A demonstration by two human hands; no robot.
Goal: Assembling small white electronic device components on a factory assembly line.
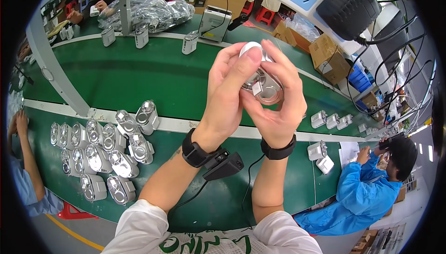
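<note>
My left grip (225, 89) and right grip (290, 97) clasp a rounded, glossy white-and-silver device (270, 95), seemingly mid-adjustment; the next move needs steadiness.

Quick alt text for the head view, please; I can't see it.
The left hand and right hand together hold up a white-and-silver device over a long green belt. Similar devices are grouped on the green table at lower left, and a person in a blue jacket is at right.
</note>
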